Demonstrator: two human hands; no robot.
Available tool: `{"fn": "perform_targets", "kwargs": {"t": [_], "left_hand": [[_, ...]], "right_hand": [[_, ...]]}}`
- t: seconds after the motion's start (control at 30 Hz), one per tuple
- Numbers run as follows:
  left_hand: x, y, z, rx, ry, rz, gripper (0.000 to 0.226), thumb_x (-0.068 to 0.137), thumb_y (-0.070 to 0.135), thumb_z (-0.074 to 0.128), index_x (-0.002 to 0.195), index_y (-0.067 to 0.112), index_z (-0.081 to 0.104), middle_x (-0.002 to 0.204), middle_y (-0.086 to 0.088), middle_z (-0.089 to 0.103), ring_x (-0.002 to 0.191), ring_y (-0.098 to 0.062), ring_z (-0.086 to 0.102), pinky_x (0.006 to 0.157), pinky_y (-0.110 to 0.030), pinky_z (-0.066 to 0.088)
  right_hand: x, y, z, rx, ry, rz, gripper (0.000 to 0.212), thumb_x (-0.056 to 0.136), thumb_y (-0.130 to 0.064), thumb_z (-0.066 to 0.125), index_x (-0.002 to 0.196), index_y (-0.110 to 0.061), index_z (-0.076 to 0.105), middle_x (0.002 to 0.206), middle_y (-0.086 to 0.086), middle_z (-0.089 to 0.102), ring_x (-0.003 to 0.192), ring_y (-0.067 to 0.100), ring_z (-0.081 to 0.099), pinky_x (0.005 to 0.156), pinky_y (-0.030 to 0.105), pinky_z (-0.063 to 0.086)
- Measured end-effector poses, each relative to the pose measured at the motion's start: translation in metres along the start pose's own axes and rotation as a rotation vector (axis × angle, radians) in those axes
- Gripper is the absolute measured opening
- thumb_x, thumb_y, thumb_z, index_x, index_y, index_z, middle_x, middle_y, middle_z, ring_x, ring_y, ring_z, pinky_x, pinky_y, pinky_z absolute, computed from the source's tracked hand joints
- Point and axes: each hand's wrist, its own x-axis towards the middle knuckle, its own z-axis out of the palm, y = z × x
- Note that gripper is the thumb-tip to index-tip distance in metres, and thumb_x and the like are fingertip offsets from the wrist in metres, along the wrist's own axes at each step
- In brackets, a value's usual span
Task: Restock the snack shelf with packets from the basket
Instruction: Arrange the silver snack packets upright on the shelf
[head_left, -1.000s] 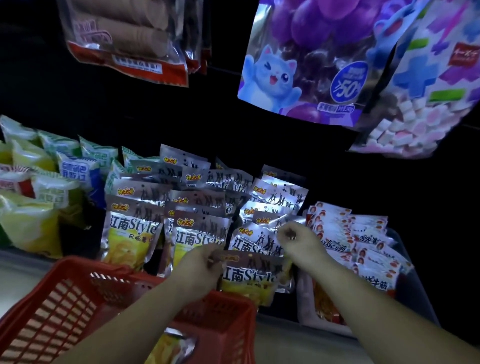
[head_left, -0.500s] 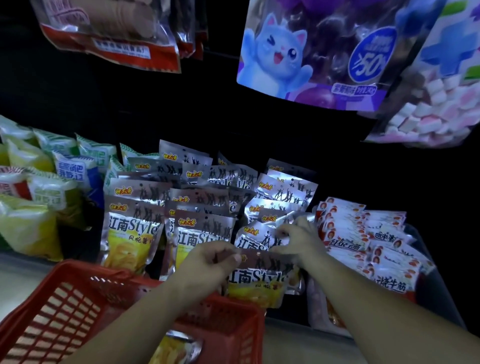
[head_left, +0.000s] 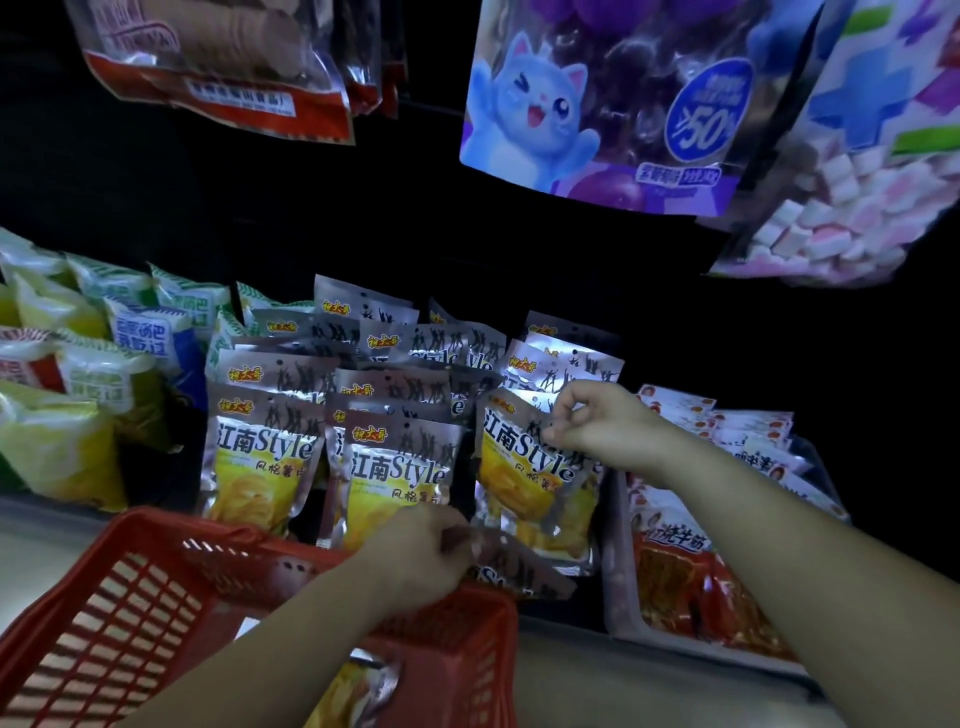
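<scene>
Silver-and-yellow chip packets (head_left: 260, 457) stand in rows on the snack shelf. My left hand (head_left: 423, 556) grips the top edge of one such packet (head_left: 519, 571), held low just above the far rim of the red basket (head_left: 156, 530). My right hand (head_left: 597, 423) is higher and to the right, its fingers curled and pinching the upper right edge of the front packet (head_left: 519, 467) of the right-hand row. Another chip packet (head_left: 353, 691) lies inside the basket, partly hidden by my left forearm.
Green, blue and yellow packets (head_left: 88, 374) fill the shelf on the left. A clear bin (head_left: 618, 571) of red packets stands on the right. Large bags hang overhead: a purple cat bag (head_left: 597, 104), a marshmallow bag (head_left: 857, 197), a red-trimmed bag (head_left: 218, 67).
The right hand let go of the shared packet and rose to the front packet of the right-hand row. The left hand sank with its packet toward the basket rim.
</scene>
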Motion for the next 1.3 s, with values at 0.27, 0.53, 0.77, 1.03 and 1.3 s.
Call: {"fn": "perform_targets", "kwargs": {"t": [0.27,0.53,0.77,1.03,1.3], "left_hand": [[-0.039,0.039,-0.055,-0.301,0.11,-0.018,0.046,0.083,0.07,0.067,0.093,0.025,0.073,0.103,0.007,0.072,0.099,-0.011,0.067,0.096,-0.041,0.053],[-0.095,0.107,-0.103,-0.787,0.441,0.123,0.037,0.085,0.007,0.081,0.074,0.013,0.047,0.055,-0.002,0.046,0.049,-0.019,0.044,0.045,-0.034,0.043],[-0.158,0.107,-0.113,-0.878,0.578,0.102,0.024,0.083,0.017,0.085,0.096,0.034,0.072,0.096,-0.021,0.065,0.08,-0.038,0.062,0.071,-0.051,0.059],[-0.194,0.094,-0.122,-1.001,0.591,0.136,0.045,0.08,0.028,0.084,0.113,0.053,0.066,0.128,0.021,0.062,0.118,-0.022,0.065,0.09,-0.044,0.061],[-0.187,0.094,-0.116,-0.993,0.706,0.112,0.042,0.095,0.028,0.069,0.122,0.058,0.059,0.139,0.016,0.061,0.128,-0.023,0.061,0.083,-0.038,0.062]], "right_hand": [[-0.051,-0.055,-0.012,-0.021,0.158,-0.166,0.013,0.093,-0.019,0.077,0.089,-0.015,0.065,0.072,-0.003,0.074,0.05,0.01,0.053,0.058,0.033,0.048],[-0.145,-0.118,-0.01,0.454,0.411,-0.236,0.034,0.078,-0.029,0.089,0.102,-0.028,0.066,0.099,0.004,0.075,0.091,0.016,0.07,0.082,0.033,0.052],[-0.209,-0.132,0.048,0.636,0.308,-0.233,0.109,0.07,-0.02,0.093,0.137,-0.078,0.029,0.139,-0.015,0.05,0.131,0.011,0.055,0.098,0.051,0.057],[-0.19,-0.146,0.075,0.541,0.174,-0.306,0.049,0.092,-0.007,0.074,0.115,-0.05,0.073,0.125,-0.026,0.065,0.133,0.014,0.056,0.103,0.049,0.054],[-0.183,-0.144,0.074,0.449,0.264,-0.332,0.067,0.093,-0.008,0.073,0.128,-0.063,0.057,0.144,-0.038,0.048,0.129,-0.013,0.044,0.115,0.036,0.039]]}}
